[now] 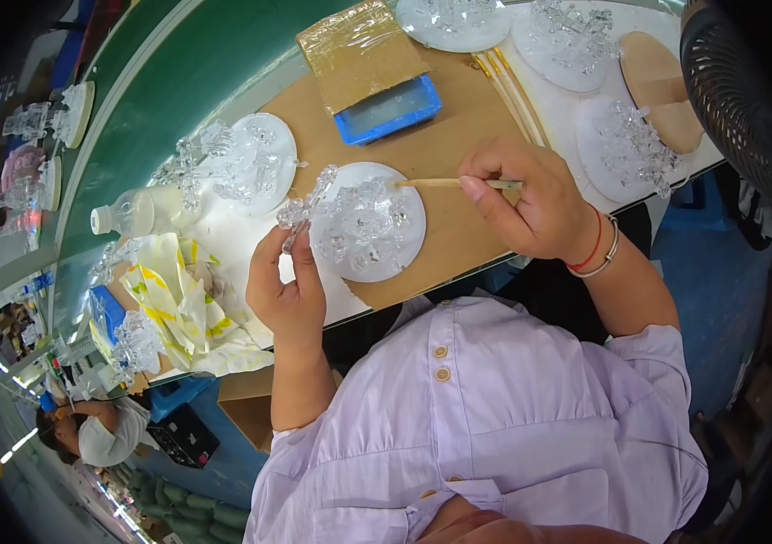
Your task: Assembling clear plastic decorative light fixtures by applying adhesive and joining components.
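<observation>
My left hand [288, 288] pinches a clear plastic ornament piece [298, 213] at the left edge of a round white disc [411, 245]. On that disc sits a cluster of clear, crystal-like pieces [363, 222]. From the other side, my right hand [531, 195] grips a thin wooden-handled brush [445, 182], its tip touching or close to the cluster's upper right. Exactly where the tip meets the pieces is too small to make out. A sheet of brown cardboard [458, 218] lies beneath the disc.
Beyond the disc stands a blue tray [390, 111] partly covered by taped cardboard [363, 54]. Thin sticks [513, 98] lie to its right. More discs with clear pieces [259, 163] surround the area. A bottle [137, 212] and crumpled patterned plastic [182, 290] are left; a black fan [735, 100] stands right.
</observation>
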Demonstrator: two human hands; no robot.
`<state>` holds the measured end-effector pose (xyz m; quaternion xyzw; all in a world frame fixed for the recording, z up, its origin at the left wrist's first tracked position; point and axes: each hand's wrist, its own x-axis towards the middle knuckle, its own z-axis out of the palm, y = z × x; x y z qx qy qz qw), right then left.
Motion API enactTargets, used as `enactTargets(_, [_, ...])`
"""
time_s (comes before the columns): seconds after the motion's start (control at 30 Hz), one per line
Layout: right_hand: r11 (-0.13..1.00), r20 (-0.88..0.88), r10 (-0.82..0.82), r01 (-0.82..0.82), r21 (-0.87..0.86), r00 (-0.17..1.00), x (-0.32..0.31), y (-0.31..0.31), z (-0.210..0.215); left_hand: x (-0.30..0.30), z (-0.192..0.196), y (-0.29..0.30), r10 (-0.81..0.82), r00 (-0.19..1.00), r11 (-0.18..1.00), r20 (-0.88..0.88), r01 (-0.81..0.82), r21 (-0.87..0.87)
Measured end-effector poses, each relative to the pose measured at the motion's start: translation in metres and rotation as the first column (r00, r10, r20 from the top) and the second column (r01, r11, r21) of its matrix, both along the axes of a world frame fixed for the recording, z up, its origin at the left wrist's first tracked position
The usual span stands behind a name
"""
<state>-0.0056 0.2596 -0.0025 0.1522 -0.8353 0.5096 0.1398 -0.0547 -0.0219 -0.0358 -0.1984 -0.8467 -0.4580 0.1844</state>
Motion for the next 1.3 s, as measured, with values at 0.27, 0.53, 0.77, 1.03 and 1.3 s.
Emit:
enactTargets(0.27, [0.999,0.009,0.03,-0.031,0.029,1.0,-0.007,0.004,0.009,0.001,-0.001,0.002,0.015,1.0,1.0,0.005,-0.015,0.011])
enactTargets(0.53, [0.988,-0.068,0.136,-0.13,0.084,0.988,0.012,0.004,0.004,0.001,-0.001,-0.001,0.044,0.999,0.999,0.013,-0.044,-0.014])
enactTargets(0.77, [0.983,-0.258,0.125,-0.085,0.163,0.958,0.021,-0.008,0.007,0.003,0.0,0.001,0.035,0.999,0.999,0.011,-0.035,0.03])
enactTargets(1.03, [0.981,-0.255,0.144,-0.103,0.165,0.956,0.029,-0.013,0.011,0.007,0.001,-0.002,0.061,0.998,0.998,-0.009,-0.061,-0.021])
enactTargets(1.3, [0.977,-0.275,0.172,-0.128,0.173,0.946,0.043,-0.024,0.009,0.009,0.002,-0.002,0.05,0.998,0.997,-0.044,-0.052,-0.051])
